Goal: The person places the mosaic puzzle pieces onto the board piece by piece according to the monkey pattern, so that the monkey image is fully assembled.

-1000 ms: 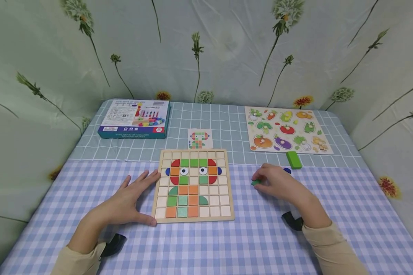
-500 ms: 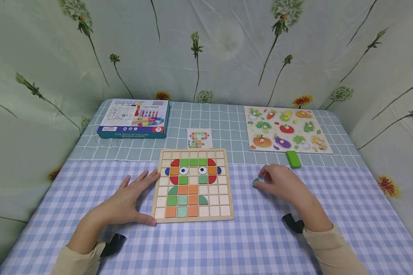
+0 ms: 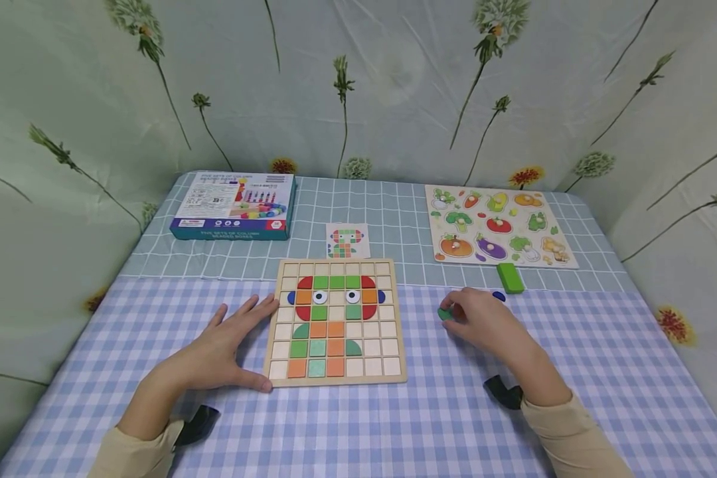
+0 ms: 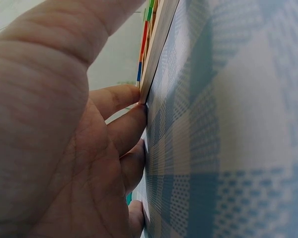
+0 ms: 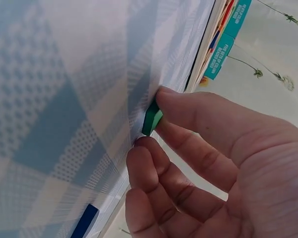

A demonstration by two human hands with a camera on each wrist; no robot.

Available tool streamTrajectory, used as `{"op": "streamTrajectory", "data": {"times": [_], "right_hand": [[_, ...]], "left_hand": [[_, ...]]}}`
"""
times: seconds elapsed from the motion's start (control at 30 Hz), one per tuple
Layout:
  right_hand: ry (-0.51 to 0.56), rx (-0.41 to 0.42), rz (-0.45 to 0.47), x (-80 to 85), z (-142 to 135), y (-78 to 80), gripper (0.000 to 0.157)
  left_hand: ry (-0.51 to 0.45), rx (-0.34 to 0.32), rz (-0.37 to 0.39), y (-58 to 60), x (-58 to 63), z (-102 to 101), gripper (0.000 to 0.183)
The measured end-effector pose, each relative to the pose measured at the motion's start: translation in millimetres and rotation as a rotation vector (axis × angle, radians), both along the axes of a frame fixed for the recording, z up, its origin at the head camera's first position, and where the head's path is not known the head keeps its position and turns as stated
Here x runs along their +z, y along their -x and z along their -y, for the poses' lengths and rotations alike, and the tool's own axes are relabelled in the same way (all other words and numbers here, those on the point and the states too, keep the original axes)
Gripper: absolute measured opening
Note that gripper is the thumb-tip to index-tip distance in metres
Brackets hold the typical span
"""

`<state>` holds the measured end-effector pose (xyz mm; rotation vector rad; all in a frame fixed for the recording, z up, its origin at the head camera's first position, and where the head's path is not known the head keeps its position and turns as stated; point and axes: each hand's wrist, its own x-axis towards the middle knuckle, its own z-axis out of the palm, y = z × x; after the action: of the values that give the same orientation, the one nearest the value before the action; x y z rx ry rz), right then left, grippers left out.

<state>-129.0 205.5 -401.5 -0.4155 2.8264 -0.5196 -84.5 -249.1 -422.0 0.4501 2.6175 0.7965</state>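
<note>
My left hand [image 3: 218,352] lies spread on the cloth at the left side of the wooden grid board [image 3: 401,332], fingertips and thumb at its edge. Colored tiles on the board form an animal figure with two round eyes. Right of the board, my right hand [image 3: 484,318] pinches a small green tile [image 5: 152,118] with a curved edge between thumb and fingers, close over the cloth. In the right wrist view its other fingers are curled beneath. A dark blue piece [image 3: 498,296] lies just behind the right hand, and a bright green block [image 3: 510,278] stands beyond it.
A small pattern card [image 3: 348,240] lies behind the board, showing a similar figure. At the back left is a boxed bead set [image 3: 233,207]; at the back right, a vegetable peg puzzle [image 3: 502,226]. Checkered cloth [image 3: 358,431] covers the front of the table.
The green tile has turned in my right fingers, and that hand has shifted slightly. The blue piece behind it, hidden half a second ago, shows again. My left hand and the board stay put.
</note>
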Motion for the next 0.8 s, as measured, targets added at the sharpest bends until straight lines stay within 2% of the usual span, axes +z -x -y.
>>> {"op": "streamTrajectory", "data": {"times": [0.37,0.6,0.8], "right_hand": [[0.021,-0.028,0.04,1.6,0,2.0,0.021],[-0.004,0.009,-0.014,4.4,5,4.4,0.019],[0.035,0.049,-0.046,10.6,20,7.6,0.017]], "left_hand": [[-0.007,-0.013,-0.011,-0.3,-2.2,3,0.138],[-0.011,-0.017,-0.016,0.0,-1.6,3,0.138],[-0.014,-0.015,-0.018,-0.7,-2.8,3,0.137]]}}
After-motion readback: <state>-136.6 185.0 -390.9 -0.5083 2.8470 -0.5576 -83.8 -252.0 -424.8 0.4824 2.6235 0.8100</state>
